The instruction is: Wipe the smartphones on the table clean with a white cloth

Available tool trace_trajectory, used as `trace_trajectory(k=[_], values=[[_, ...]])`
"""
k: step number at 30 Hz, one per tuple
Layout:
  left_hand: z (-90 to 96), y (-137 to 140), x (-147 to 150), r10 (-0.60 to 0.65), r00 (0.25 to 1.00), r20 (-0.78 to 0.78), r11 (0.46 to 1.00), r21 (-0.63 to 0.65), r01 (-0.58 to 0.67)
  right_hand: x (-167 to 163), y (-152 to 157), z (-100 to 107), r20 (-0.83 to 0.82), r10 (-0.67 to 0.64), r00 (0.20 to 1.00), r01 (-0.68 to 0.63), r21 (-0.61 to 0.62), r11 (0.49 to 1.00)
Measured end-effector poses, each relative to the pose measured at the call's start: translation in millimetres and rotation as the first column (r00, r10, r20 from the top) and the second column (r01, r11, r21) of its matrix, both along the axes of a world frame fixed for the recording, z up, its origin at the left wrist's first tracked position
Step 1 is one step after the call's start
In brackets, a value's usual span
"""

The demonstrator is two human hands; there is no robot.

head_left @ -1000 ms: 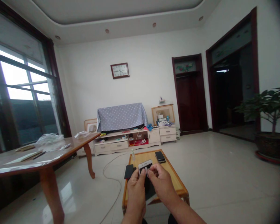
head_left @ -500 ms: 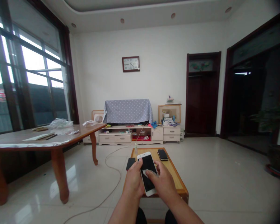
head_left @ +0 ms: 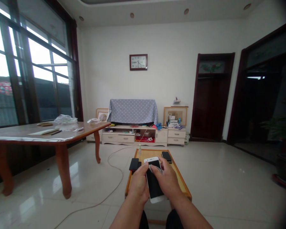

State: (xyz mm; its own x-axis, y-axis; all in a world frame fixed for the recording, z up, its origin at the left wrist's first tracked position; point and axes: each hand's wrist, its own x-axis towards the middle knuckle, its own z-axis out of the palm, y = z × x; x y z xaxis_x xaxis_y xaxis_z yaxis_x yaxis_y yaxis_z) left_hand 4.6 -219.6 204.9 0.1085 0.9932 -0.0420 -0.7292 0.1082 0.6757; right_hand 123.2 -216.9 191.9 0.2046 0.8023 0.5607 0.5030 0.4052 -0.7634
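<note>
A white smartphone (head_left: 154,186) with a dark screen is held in front of me, screen up, over a small wooden table (head_left: 139,151). My left hand (head_left: 140,184) is closed around its left edge, with the thumb on the upper front. My right hand (head_left: 168,179) pinches a thin whitish wipe (head_left: 160,169), its thumb pressing on the upper screen. Most of the wipe is hidden by the fingers. Beyond the hands, stacked dark phones (head_left: 166,156) lie on the small table at right. A flat black item (head_left: 133,164) lies at left, near a small clear bottle (head_left: 139,149).
A large wooden table (head_left: 83,131) with plastic bags (head_left: 65,120) stands to the left. A cable (head_left: 118,187) runs over the tiled floor. A low white cabinet (head_left: 118,138) stands along the far wall, and a potted plant (head_left: 284,159) is at the right.
My right thumb has moved up the phone screen with the wipe. The phone sits slightly lower and further right in view, and the head view has shifted a little.
</note>
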Motion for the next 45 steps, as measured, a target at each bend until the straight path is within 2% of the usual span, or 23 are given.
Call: trace_trajectory(k=[4,8,12,17,22,24,30,35,37,40,43,45], values=[[2.7,-2.9,2.2,-0.022,0.999,0.038,1.0,0.013,0.022,2.2,3.5,11.8,-0.022,0.027,0.999,-0.027,-0.006,1.0],[2.4,-4.9,1.7,0.015,1.0,0.011,1.0,0.002,-0.015,-2.6,-0.7,9.2,-0.066,0.084,0.994,-0.083,0.017,0.996],[0.9,-6.3,6.2,0.008,0.999,0.048,1.0,0.021,-0.009,-3.5,0.8,11.9,-0.055,-0.002,0.998,-0.001,-0.045,0.999],[0.0,-4.6,9.0,0.006,0.996,0.088,1.0,-0.01,-0.005,0.4,1.8,16.9,-0.035,0.003,0.999,-0.002,0.018,1.0],[-7.7,-5.0,14.9,0.033,0.995,0.096,0.999,0.038,-0.037,-4.3,-3.9,22.7,0.052,-0.119,0.992,0.125,-0.133,0.983],[-8.4,-7.6,18.2,0.032,0.995,0.095,0.996,0.076,-0.039,-4.3,-2.5,27.8,0.093,-0.153,0.984,0.166,-0.15,0.975],[-3.8,-12.8,18.0,-0.022,0.995,0.097,0.993,0.118,0.011,1.6,1.9,31.6,0.058,-0.042,0.997,0.043,-0.013,0.999],[-3.7,-9.4,13.7,0.028,0.995,0.094,0.994,0.098,-0.038,-1.1,-5.2,29.1,0.018,0.016,1.0,-0.015,-0.046,0.999],[-0.5,-9.4,12.1,0.017,0.997,0.079,0.995,0.095,-0.024,-0.2,-4.1,30.9,-0.023,0.066,0.998,-0.067,-0.051,0.996],[7.4,-12.2,7.1,-0.084,0.996,0.01,0.991,0.106,0.082,5.9,4.0,33.3,-0.18,0.139,0.974,-0.149,-0.043,0.988],[11.9,-17.3,0.0,-0.2,0.972,-0.125,0.964,0.152,0.219,15.8,15.2,34.4,-0.412,0.124,0.903,-0.159,-0.051,0.986],[11.3,-21.8,-3.5,-0.194,0.952,-0.235,0.951,0.193,0.242,22.3,21.9,35.4,-0.519,0.079,0.851,-0.118,-0.044,0.992]])
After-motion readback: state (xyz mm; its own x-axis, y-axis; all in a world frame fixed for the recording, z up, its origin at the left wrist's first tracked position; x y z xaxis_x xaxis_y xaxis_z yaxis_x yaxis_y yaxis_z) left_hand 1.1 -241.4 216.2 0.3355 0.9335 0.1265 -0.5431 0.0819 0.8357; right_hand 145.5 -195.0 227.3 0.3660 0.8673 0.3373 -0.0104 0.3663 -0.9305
